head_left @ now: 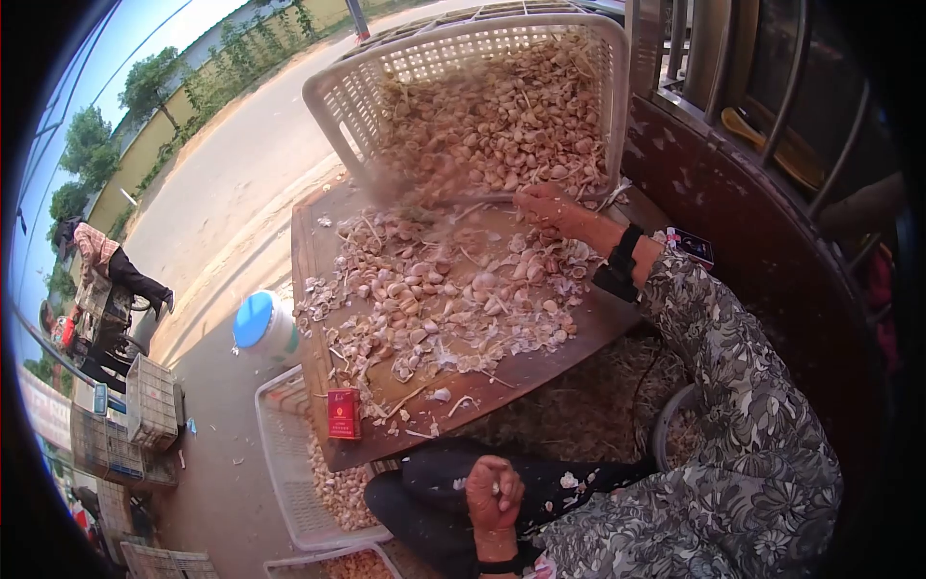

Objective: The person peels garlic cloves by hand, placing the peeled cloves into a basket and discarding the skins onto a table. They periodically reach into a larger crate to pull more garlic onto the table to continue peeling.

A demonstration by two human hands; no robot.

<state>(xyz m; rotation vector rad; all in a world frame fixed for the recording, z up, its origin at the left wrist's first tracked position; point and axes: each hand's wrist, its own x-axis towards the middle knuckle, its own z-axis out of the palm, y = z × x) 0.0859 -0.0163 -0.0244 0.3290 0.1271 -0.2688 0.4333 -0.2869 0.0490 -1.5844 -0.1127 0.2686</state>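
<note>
My right hand [555,207], with a black band at the wrist, is closed at the lower edge of a tilted white basket [333,101]. A thin, dark, blurred strip extends left from its fingers; I cannot tell if it is a tool or the rim. Garlic cloves [511,121] fill the basket, blurred at its lower left. More cloves [415,289] and papery skins are spread over the wooden table [511,381]. My left hand [495,492] is curled into a loose fist above my dark-trousered lap, and its inside is hidden.
A red box [343,413] lies at the table's near left corner. Beside the table are a blue-lidded bucket [255,320] and a white crate [280,454] with cloves. Metal bars [791,87] stand at right. A person [101,253] is by a cart at left.
</note>
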